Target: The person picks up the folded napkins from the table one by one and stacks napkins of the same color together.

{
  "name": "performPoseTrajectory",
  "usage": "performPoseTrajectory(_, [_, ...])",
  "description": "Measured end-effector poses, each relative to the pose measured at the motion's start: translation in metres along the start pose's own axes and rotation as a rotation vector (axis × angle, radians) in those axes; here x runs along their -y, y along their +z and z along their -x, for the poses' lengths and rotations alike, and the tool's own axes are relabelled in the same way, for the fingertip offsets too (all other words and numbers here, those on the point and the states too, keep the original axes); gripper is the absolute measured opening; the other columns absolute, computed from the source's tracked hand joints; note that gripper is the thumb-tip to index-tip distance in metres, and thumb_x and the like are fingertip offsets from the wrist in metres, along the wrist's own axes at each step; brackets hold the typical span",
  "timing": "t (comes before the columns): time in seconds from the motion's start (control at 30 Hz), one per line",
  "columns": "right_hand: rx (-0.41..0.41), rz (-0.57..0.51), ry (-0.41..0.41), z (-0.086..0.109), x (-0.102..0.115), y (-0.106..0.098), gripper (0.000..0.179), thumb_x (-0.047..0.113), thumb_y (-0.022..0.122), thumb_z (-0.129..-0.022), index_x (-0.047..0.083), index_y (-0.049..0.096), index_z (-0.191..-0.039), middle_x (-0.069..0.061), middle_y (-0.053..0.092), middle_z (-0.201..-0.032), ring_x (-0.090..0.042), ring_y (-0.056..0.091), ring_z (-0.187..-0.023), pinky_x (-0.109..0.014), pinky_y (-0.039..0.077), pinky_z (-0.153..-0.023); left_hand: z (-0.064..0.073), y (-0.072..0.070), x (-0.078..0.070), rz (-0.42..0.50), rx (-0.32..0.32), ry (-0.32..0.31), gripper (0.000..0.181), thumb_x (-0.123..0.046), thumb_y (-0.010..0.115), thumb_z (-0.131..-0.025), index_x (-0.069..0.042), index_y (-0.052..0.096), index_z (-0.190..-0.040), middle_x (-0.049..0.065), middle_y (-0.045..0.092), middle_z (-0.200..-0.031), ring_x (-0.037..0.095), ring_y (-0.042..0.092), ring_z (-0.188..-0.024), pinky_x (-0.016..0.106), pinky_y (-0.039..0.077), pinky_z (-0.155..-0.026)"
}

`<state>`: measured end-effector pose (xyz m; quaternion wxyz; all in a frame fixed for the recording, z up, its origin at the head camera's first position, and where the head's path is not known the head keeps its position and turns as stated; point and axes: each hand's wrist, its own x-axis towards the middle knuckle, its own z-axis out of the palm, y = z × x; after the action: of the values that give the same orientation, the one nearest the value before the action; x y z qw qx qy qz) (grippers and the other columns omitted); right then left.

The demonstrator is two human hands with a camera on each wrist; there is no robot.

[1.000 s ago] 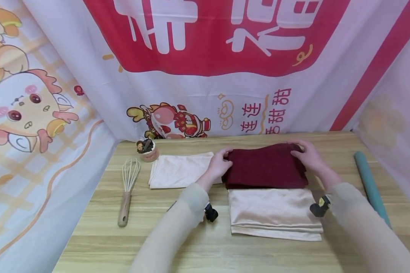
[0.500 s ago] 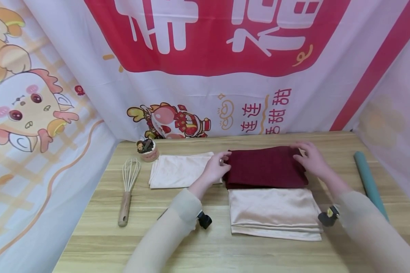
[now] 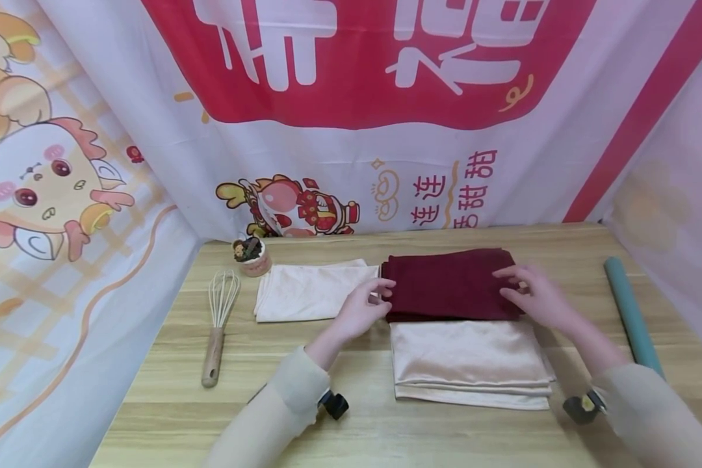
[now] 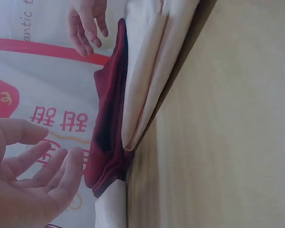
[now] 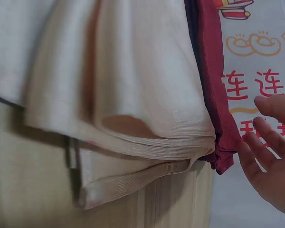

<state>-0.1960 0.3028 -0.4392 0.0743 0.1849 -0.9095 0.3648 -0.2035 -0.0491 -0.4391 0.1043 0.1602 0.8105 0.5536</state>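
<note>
A folded dark red cloth (image 3: 447, 286) lies toward the back of the table, its stacked layers showing in the left wrist view. In front of it is a folded cream satin cloth (image 3: 468, 357), with loose rounded folds in the right wrist view. My left hand (image 3: 363, 309) hovers at the red cloth's left edge, fingers relaxed and holding nothing. Over the red cloth's right edge, my right hand (image 3: 532, 296) has its fingers loosely spread, nothing between them. Both hands appear apart from each other in the left wrist view.
A folded white cloth (image 3: 312, 292) lies left of the red one. Farther left are a whisk (image 3: 217, 328) with a wooden handle and a small decorated cup (image 3: 251, 255). A teal roll (image 3: 633, 315) lies along the right side. Printed curtains (image 3: 351, 169) enclose the wooden table (image 3: 169, 416).
Both hands have let go of the red cloth's far corners and drawn back toward the front. The cloth's raised far right corner has settled lower.
</note>
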Motion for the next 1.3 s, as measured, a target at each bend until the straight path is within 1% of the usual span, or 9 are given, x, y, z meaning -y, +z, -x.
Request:
performPoseTrajectory(0.1, [0.023, 0.002, -0.022, 0.009, 0.005, 0.001, 0.027, 0.002, 0.065, -0.088, -0.002, 0.063, -0.115, -0.018, 0.058, -0.109, -0.031, 0.054, -0.094, -0.034, 0.053, -0.072, 0.009, 0.001, 0.002, -0.003, 0.027, 0.009, 0.041, 0.001, 0.060, -0.086, -0.002, 0.057, -0.127, 0.019, 0.060, -0.112, 0.025, 0.059, -0.090, 0.032, 0.050, -0.076])
performPoseTrajectory(0.2, [0.046, 0.010, -0.051, 0.018, 0.009, 0.001, 0.026, 0.004, 0.067, -0.088, 0.000, 0.065, -0.113, -0.014, 0.059, -0.107, -0.028, 0.055, -0.091, -0.028, 0.052, -0.071, 0.016, 0.002, 0.005, 0.000, 0.066, 0.020, 0.040, 0.001, 0.060, -0.087, -0.001, 0.056, -0.126, 0.021, 0.060, -0.112, 0.025, 0.060, -0.090, 0.030, 0.051, -0.075])
performPoseTrajectory(0.37, [0.076, 0.021, -0.077, 0.034, 0.009, 0.002, 0.024, 0.005, 0.069, -0.087, 0.003, 0.066, -0.111, -0.009, 0.061, -0.105, -0.026, 0.057, -0.090, -0.029, 0.053, -0.070, 0.027, 0.006, 0.011, 0.009, 0.126, 0.029, 0.039, 0.004, 0.060, -0.087, 0.003, 0.055, -0.125, 0.023, 0.059, -0.110, 0.027, 0.061, -0.090, 0.030, 0.053, -0.075])
performPoseTrajectory(0.5, [0.089, 0.030, -0.077, 0.044, 0.008, 0.003, 0.023, 0.005, 0.070, -0.085, 0.005, 0.067, -0.108, -0.007, 0.061, -0.104, -0.023, 0.058, -0.089, -0.030, 0.053, -0.070, 0.035, 0.009, 0.016, 0.041, 0.166, 0.007, 0.039, 0.005, 0.059, -0.088, 0.005, 0.053, -0.126, 0.023, 0.059, -0.111, 0.031, 0.062, -0.091, 0.038, 0.055, -0.073])
performPoseTrajectory(0.63, [0.089, 0.017, -0.048, 0.052, 0.006, 0.003, 0.022, 0.005, 0.070, -0.085, 0.005, 0.067, -0.107, -0.006, 0.060, -0.103, -0.015, 0.059, -0.087, -0.026, 0.052, -0.071, 0.039, 0.012, 0.021, 0.056, 0.173, -0.012, 0.039, 0.004, 0.060, -0.088, 0.004, 0.053, -0.126, 0.023, 0.060, -0.113, 0.030, 0.063, -0.090, 0.040, 0.055, -0.072])
performPoseTrajectory(0.83, [0.057, -0.014, -0.046, 0.060, 0.003, 0.001, 0.023, 0.003, 0.071, -0.084, 0.003, 0.067, -0.106, -0.007, 0.059, -0.101, -0.010, 0.057, -0.087, -0.024, 0.051, -0.073, 0.043, 0.014, 0.027, 0.019, 0.168, 0.020, 0.039, 0.005, 0.061, -0.086, 0.004, 0.055, -0.124, 0.022, 0.061, -0.110, 0.023, 0.063, -0.082, 0.028, 0.053, -0.069])
performPoseTrajectory(1.07, [0.009, 0.027, -0.046, 0.067, -0.007, 0.004, 0.027, 0.005, 0.075, -0.081, 0.007, 0.069, -0.107, -0.004, 0.060, -0.103, -0.009, 0.054, -0.088, -0.020, 0.046, -0.074, 0.045, 0.015, 0.031, -0.001, 0.175, 0.018, 0.039, 0.004, 0.062, -0.085, 0.007, 0.056, -0.124, 0.021, 0.062, -0.108, 0.029, 0.062, -0.091, 0.026, 0.051, -0.077])
performPoseTrajectory(1.17, [0.024, 0.013, -0.021, 0.069, -0.010, 0.004, 0.028, 0.006, 0.074, -0.082, 0.008, 0.068, -0.109, -0.005, 0.061, -0.105, -0.008, 0.054, -0.089, -0.020, 0.046, -0.074, 0.045, 0.015, 0.032, 0.001, 0.180, 0.001, 0.040, 0.003, 0.061, -0.085, 0.006, 0.056, -0.124, 0.021, 0.062, -0.108, 0.029, 0.061, -0.093, 0.026, 0.050, -0.078])
performPoseTrajectory(1.3, [0.098, -0.065, 0.056, 0.071, -0.012, 0.002, 0.029, 0.011, 0.072, -0.085, 0.007, 0.065, -0.114, -0.009, 0.062, -0.110, -0.010, 0.058, -0.094, -0.024, 0.050, -0.077, 0.045, 0.016, 0.032, -0.001, 0.188, -0.006, 0.038, 0.001, 0.063, -0.086, 0.007, 0.056, -0.123, 0.020, 0.062, -0.107, 0.029, 0.061, -0.094, 0.026, 0.050, -0.079])
